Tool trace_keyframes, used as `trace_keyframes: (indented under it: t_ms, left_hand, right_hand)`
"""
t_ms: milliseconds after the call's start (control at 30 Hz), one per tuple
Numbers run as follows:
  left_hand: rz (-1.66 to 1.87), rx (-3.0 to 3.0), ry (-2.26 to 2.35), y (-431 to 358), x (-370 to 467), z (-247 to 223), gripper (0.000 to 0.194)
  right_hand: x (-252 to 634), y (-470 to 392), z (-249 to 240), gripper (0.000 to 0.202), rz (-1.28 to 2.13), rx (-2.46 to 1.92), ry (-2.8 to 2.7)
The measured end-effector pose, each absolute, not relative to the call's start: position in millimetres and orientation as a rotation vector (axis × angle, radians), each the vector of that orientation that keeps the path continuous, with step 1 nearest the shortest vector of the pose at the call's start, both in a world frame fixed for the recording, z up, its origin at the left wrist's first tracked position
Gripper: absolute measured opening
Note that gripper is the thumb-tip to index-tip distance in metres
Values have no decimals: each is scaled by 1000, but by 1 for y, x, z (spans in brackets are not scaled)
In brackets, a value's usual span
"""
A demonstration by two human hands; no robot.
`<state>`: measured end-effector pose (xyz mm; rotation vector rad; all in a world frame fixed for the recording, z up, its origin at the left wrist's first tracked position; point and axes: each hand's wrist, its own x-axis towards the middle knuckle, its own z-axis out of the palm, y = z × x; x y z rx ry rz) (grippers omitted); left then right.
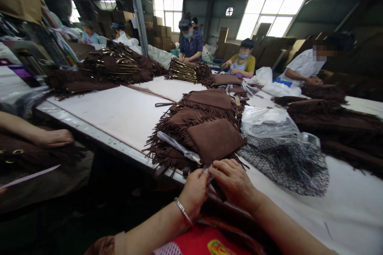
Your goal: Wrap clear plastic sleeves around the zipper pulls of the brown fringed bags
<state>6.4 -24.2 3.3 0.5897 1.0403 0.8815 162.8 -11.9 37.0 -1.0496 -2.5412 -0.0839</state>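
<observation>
A brown pouch lies flat on a pile of fringed brown bags at the table's near edge. Right at the pouch's lower corner, my left hand is closed, its thumb and finger pinched on a small piece of clear plastic wrap. My right hand touches it from the right, fingers closed around something at the pouch's corner that I cannot make out. A plastic-wrapped strap with a metal clasp lies across the fringe just left of the pouch.
Right of the pile are a clear plastic bag and a grey speckled cloth. More brown bags are heaped at the back left. Another person's hand rests on brown material at the left. Several people work across the white table.
</observation>
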Motion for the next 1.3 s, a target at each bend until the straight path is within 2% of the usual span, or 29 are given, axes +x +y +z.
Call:
trace_keyframes:
  t_ms: [133, 300, 533, 667, 767, 833, 933, 1100, 1300]
  left_hand:
    - [857, 519, 940, -23, 4, 8, 40]
    - [804, 576, 959, -23, 4, 5, 36]
    - [1051, 1293, 1200, -30, -5, -7, 39]
    - [1011, 1581, 1233, -33, -10, -5, 30]
    - [955, 1705, 1271, -33, -11, -3, 30]
    - [947, 1726, 1278, -33, -10, -4, 31]
    - [977, 1675, 1271, -32, -9, -6, 28]
    - [992, 1629, 1310, -32, -10, -9, 24]
    - [964, 1676, 1336, -32, -10, -9, 25]
  right_hand:
    - [167, -15, 28, 35, -60, -1043, -2519]
    - [168, -12, 25, 23, -64, -1048, -2465]
    - [156, -4, 37, 15, -43, -1073, -2519]
    - [153, 0, 40, 14, 86, -1136, -2497]
    - [154, 3, 45, 14, 63, -1140, -2551]
    - [154, 4, 50, 12, -10, -1106, -2608]
    - [152, 6, 58, 21, -96, -1010, -2722]
    - [147, 6, 66, 8, -130, -913, -2866]
    - [147, 3, 59, 10, -191, -913, -2881]
